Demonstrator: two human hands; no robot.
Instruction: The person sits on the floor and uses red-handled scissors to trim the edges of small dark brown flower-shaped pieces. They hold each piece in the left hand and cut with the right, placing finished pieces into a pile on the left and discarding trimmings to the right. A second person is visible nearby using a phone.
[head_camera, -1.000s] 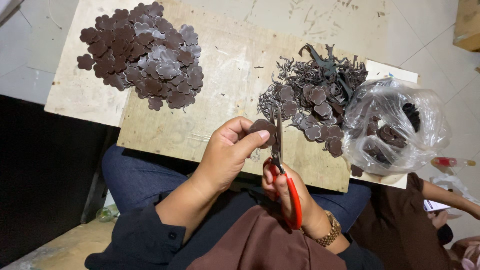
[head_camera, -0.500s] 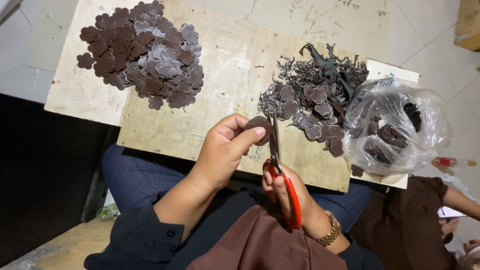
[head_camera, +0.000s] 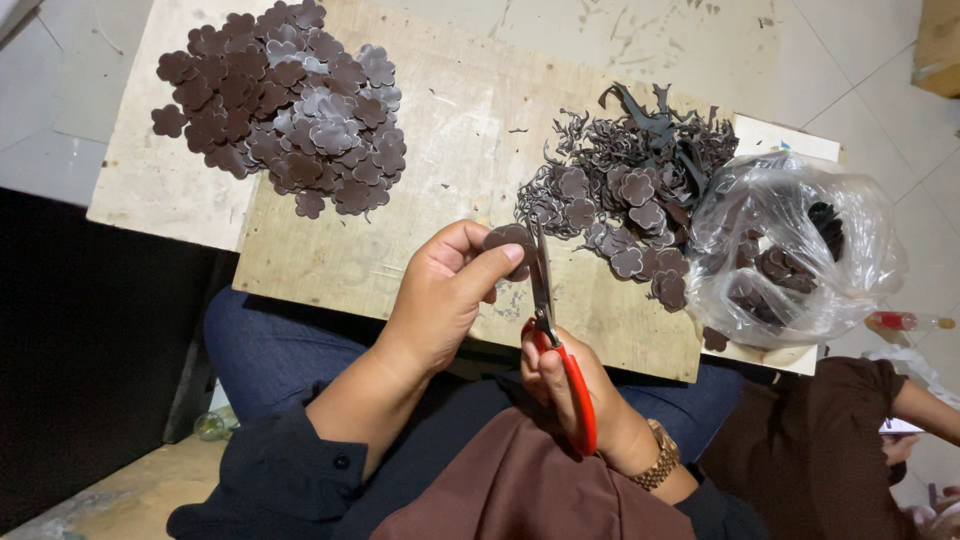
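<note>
Brown flower-shaped piece (head_camera: 508, 240) sits pinched between thumb and fingers of the left hand (head_camera: 445, 290), held just above the near edge of the plywood board (head_camera: 450, 130). Right hand (head_camera: 575, 385) is closed through the red handles of the scissors (head_camera: 548, 320); the blades look nearly together at the piece's edge, right beside the left fingertips.

Risks, as I read it:
- Blade tips are touching-close to the left thumb, so a slip while turning the piece could nick it.
- The piece is small and gripped on one side only; it could twist and get a cut petal.
- The clear plastic bag (head_camera: 790, 250) hangs over the board's right edge and could slide off.

Counts:
- 1 pair of scissors, 1 piece in hand, 1 bag.
- 2 heaps: the tidy pile of flowers (head_camera: 285, 105) far left, too many to count; the scrap tangle (head_camera: 630, 180) mixed with flowers, beside the bag.
- 1 other person's sleeve (head_camera: 830, 440) at the right.
</note>
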